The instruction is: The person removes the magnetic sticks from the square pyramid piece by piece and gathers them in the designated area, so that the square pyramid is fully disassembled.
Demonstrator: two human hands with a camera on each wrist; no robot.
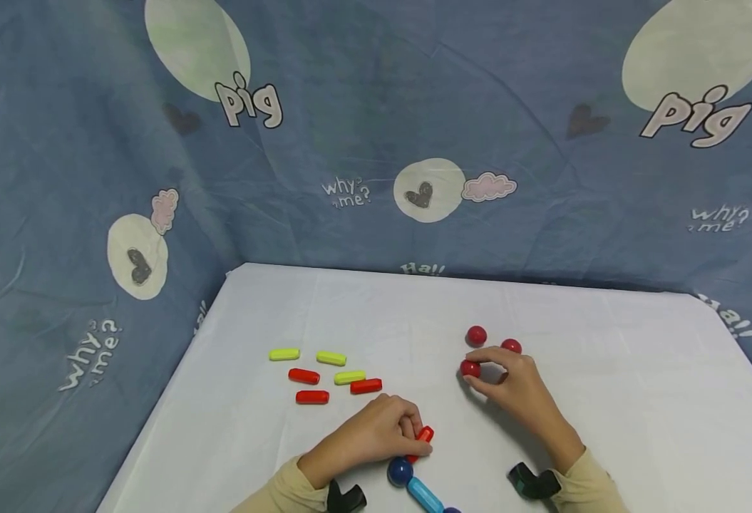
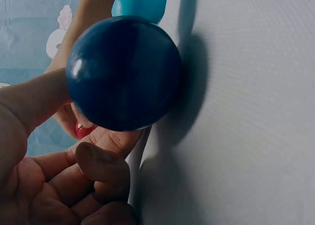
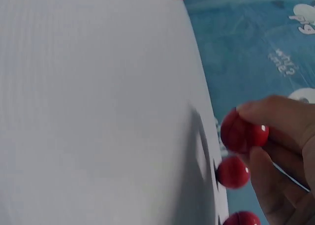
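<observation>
In the head view my left hand [image 1: 385,431] pinches a red rod [image 1: 425,433] between thumb and fingers. The rod's lower end meets a dark blue ball [image 1: 400,472], which joins a light blue rod [image 1: 425,495] running toward the bottom edge. That ball [image 2: 123,72] fills much of the left wrist view and hides the red rod there. My right hand [image 1: 519,388] holds a red ball [image 1: 470,368] between thumb and fingertips, and the right wrist view shows this ball [image 3: 241,131] above the tabletop. Two more red balls, one farther back [image 1: 476,335] and one behind the fingers [image 1: 511,345], lie nearby.
Left of centre, several loose rods lie on the white table [image 1: 639,399], among them a yellow one [image 1: 284,354] and a red one [image 1: 312,397]. A patterned blue cloth [image 1: 350,235] hangs behind the table. Black straps [image 1: 534,482] sit by both wrists.
</observation>
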